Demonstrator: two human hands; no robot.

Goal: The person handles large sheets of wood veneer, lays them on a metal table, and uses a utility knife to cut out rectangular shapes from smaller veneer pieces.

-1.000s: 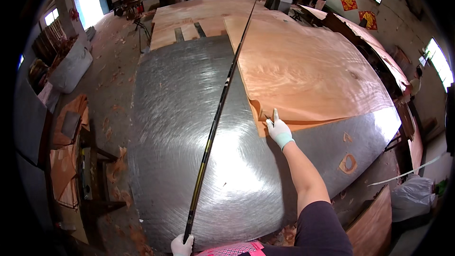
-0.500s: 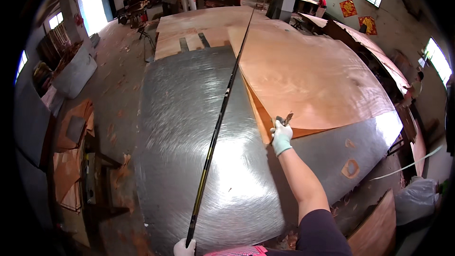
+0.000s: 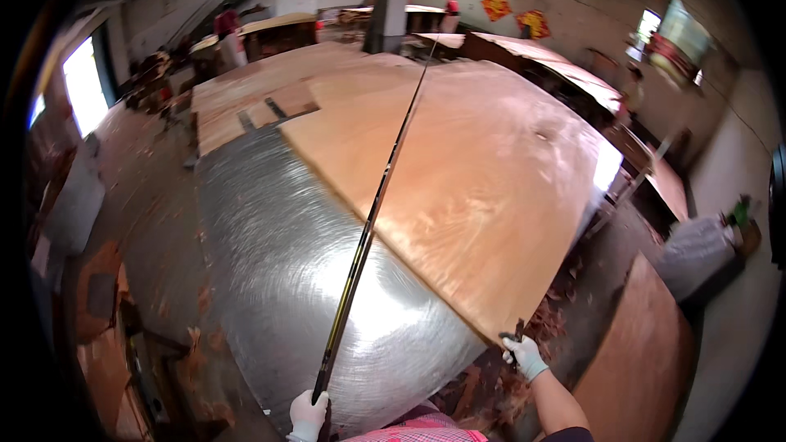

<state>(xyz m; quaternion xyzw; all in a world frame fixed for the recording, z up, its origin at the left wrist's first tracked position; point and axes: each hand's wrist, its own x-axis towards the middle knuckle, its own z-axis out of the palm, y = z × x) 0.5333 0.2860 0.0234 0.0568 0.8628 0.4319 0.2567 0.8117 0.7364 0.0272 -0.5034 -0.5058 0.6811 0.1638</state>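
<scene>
My left hand point(image 3: 308, 416), in a white glove, grips the thick end of a long black pole point(image 3: 360, 250) with a gold section. The pole runs away from me over the table, its thin tip at the far side. At the near right, my gloved right hand point(image 3: 525, 355) is closed at the corner of a large tan wood veneer sheet point(image 3: 458, 180), with a small dark tool point(image 3: 516, 332) sticking up from it. The tool's kind is unclear. The sheet lies nearly flat over the right part of a scratched metal tabletop point(image 3: 270, 278).
Brown veneer scraps point(image 3: 483, 393) litter the floor by the table's near right edge. A wooden board point(image 3: 634, 360) leans at the right, near a pale plastic sack point(image 3: 696, 250). Stacked veneer pieces point(image 3: 100, 311) lie at the left. Other people stand near further tables, one in red point(image 3: 227, 26).
My right hand has drawn the veneer corner nearer and to the right; the sheet, lifted and folded there before, now covers the metal's right part. My left hand still holds the pole. The view has turned.
</scene>
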